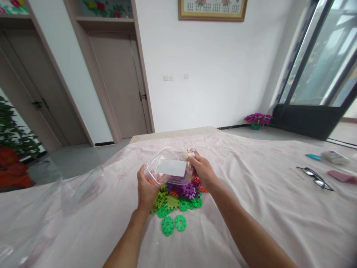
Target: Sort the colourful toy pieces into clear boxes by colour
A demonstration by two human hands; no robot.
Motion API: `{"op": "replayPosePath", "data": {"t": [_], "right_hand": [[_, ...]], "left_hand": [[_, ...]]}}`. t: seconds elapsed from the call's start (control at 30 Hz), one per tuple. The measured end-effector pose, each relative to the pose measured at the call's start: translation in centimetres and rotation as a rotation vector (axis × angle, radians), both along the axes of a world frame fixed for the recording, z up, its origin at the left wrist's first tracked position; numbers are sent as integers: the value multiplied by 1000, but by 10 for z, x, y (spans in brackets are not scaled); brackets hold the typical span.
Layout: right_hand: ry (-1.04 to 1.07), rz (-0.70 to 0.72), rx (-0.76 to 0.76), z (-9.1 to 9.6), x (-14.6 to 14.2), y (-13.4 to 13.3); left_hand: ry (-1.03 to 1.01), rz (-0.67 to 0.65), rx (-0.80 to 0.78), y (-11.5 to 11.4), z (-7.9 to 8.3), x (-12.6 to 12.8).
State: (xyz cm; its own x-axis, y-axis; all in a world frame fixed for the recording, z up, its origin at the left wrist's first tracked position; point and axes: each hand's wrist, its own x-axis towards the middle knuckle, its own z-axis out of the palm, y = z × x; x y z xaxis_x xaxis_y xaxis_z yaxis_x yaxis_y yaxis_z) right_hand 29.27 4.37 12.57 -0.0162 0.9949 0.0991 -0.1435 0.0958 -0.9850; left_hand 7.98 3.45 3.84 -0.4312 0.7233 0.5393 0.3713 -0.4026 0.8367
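A clear plastic container [161,158] with a pale label [172,167] is held up between my two hands. My left hand [145,190] grips its left side, and my right hand [203,170] is closed on its right edge, beside a small printed sticker [192,152]. Just below and behind the container lies a pile of plastic building pieces: yellow-green squares [173,202], purple squares [187,191], orange bits and green notched discs. Two green discs [167,226] sit apart at the near side of the pile. The container hides part of the pile.
Another clear plastic container [85,188] and clear wrapping [25,227] lie at the left of the pink sheet [251,208]. On the right are eyeglasses [316,178], a pink case [341,176], a white packet [334,157] and a blue item [314,157].
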Motion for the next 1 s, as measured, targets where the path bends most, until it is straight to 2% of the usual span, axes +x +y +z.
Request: {"op": "replayPosePath", "data": {"t": [0.1, 0.23, 0.4, 0.47, 0.57, 0.67, 0.77, 0.87, 1.0], "right_hand": [[59, 51, -52, -5, -3, 1], [136, 67, -69, -10, -8, 2], [148, 68, -103, -16, -6, 9], [56, 5, -53, -19, 0, 14], [-63, -157, 29, -26, 14, 23], [-149, -354, 124, -40, 28, 35], [-288, -503, 183, -57, 40, 44], [-500, -528, 191, -70, 45, 47], [-846, -463, 145, -78, 46, 42]], "left_hand": [[1, -91, -23, -6, 6, 5], [-38, -119, -19, -8, 11, 6], [-190, -80, -66, 5, -3, -5], [-259, 14, -92, 14, -12, -18], [-242, 262, -192, 28, -21, -46], [-107, 505, -359, 39, -20, -76], [20, 658, -492, 48, -15, -100], [112, 742, -569, 59, -17, -115], [210, 810, -648, 72, -30, -128]]}}
